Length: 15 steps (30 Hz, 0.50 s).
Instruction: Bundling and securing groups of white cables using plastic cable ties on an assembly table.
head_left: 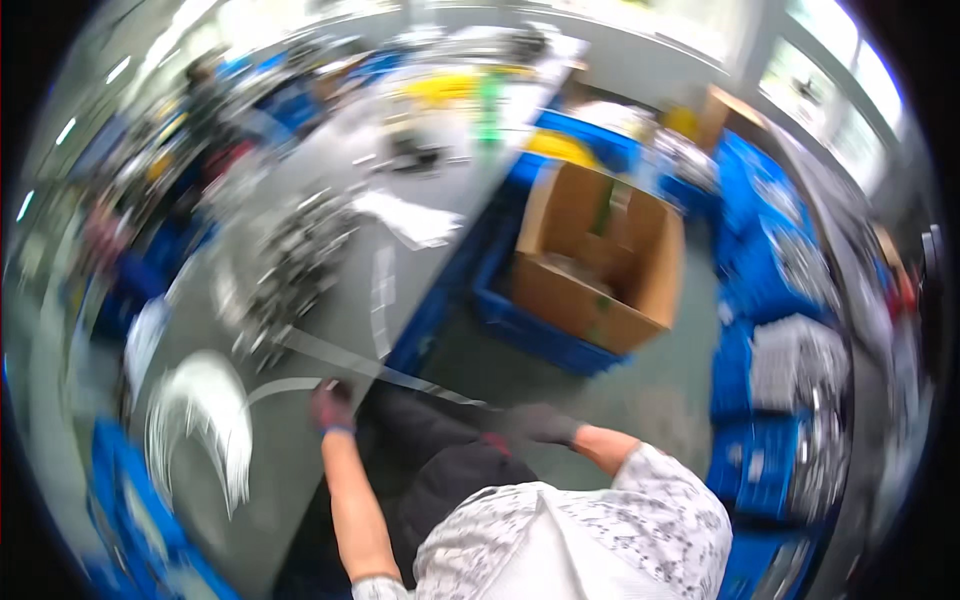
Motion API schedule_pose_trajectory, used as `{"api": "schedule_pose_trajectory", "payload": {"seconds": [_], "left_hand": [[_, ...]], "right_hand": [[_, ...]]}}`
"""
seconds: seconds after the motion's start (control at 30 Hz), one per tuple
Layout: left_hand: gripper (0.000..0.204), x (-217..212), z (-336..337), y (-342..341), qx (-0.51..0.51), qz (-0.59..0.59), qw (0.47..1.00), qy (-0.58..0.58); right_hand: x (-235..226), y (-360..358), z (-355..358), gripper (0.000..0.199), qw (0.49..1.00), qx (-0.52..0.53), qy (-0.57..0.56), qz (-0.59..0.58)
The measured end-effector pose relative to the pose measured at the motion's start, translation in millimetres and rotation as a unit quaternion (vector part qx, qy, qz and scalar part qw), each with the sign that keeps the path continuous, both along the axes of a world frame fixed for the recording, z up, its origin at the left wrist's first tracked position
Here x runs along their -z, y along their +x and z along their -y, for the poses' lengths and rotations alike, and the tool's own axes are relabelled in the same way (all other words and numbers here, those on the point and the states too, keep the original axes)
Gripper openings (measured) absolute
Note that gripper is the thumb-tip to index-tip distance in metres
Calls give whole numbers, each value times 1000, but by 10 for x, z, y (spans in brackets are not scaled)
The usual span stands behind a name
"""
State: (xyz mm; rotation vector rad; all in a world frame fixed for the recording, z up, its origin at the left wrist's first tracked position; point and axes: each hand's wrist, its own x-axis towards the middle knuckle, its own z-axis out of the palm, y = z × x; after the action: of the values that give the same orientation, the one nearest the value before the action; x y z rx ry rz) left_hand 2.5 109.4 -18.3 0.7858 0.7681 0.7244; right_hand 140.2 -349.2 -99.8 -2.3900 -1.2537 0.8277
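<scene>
My left hand, in a dark reddish glove, is closed at the near edge of the grey table. A thin white strip curves into it from a bundle of white strips lying on the table. My right hand, in a greyish glove, is out past the table edge, smeared by motion, so its fingers cannot be made out. A second pale strip runs across the table edge and ends close to the right hand. Beyond the left hand lies a blurred heap of metallic-looking parts.
An open cardboard box sits in a blue crate on the floor. Stacked blue crates with pale goods line the right side. White sheets and yellow items lie farther along the table. A person is at far left.
</scene>
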Motion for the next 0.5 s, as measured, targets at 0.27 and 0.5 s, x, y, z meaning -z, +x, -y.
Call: {"api": "schedule_pose_trajectory", "payload": {"seconds": [0.27,0.5], "left_hand": [[34,-729,-402,388,-221,-201,928,224],[47,-1280,-589,399,-280,-291,827,390]], "right_hand": [[-15,-12,-460,23,997,2,-64,44],[40,34,-133,24,992,33,-121,24]]}}
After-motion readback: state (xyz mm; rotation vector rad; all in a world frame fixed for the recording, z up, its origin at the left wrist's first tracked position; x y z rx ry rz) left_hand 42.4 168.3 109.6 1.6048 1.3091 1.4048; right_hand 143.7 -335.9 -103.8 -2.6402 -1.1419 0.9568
